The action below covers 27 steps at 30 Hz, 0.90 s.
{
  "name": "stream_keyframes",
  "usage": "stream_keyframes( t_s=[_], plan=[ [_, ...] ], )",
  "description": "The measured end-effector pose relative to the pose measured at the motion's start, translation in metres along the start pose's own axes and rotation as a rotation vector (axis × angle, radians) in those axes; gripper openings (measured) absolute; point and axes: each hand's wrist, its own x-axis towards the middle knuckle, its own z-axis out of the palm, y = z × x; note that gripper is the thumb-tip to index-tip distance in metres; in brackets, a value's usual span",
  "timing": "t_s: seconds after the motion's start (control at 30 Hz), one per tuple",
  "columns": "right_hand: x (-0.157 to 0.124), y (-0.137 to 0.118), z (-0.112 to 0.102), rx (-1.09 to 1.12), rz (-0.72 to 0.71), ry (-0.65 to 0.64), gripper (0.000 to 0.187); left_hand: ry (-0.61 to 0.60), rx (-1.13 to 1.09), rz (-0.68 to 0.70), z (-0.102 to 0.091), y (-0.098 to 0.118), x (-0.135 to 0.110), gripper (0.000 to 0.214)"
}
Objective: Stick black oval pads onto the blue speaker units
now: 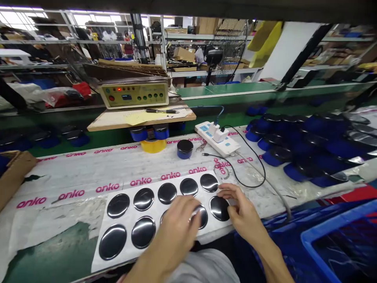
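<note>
A white backing sheet (101,257) with several glossy black round stickers (143,199) lies at the near edge of the bench. My left hand (179,226) rests flat on the sheet's lower row, fingers over a sticker (203,216). My right hand (240,208) hovers at the sheet's right end, fingertips at the edge of the last lower sticker (219,207); whether it pinches anything I cannot tell. A single blue puck with a black top (185,149) stands farther back on the bench.
A white power strip (218,137) with a black cable (250,173) lies right of centre. Many blue pucks (294,145) pile at the right. A control box (134,95) sits on a wooden board (141,117), yellow tape roll (153,145) beneath. Blue crate (344,239) near right; cardboard box (14,173) left.
</note>
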Motion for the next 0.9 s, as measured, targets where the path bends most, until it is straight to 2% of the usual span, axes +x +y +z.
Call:
stream_keyframes(
  t_s=[0.1,0.17,0.23,0.43,0.67,0.8,0.9],
  plan=[
    [0.0,0.004,-0.003,0.054,-0.012,0.006,0.053,-0.241,0.125,0.093,0.036,0.012,0.028,0.02],
    [-0.001,0.005,-0.005,0.057,-0.019,-0.009,0.057,-0.277,0.18,0.059,0.053,0.015,0.041,0.023],
    [-0.003,0.007,-0.005,0.046,-0.025,-0.033,0.063,-0.271,0.191,0.02,0.061,0.014,0.048,0.024],
    [-0.007,0.009,-0.005,-0.009,-0.024,-0.01,0.065,-0.278,0.226,0.016,0.058,0.012,0.048,0.031],
    [-0.005,0.006,-0.005,-0.078,-0.103,0.007,0.064,-0.332,0.208,0.132,0.055,0.008,0.037,0.03],
    [-0.006,0.006,-0.007,-0.102,-0.107,-0.005,0.061,-0.343,0.063,0.116,0.048,0.002,0.027,0.028],
    [-0.005,0.006,-0.008,-0.1,-0.105,-0.017,0.058,-0.35,-0.032,0.027,0.041,0.002,0.028,0.024]
  ],
)
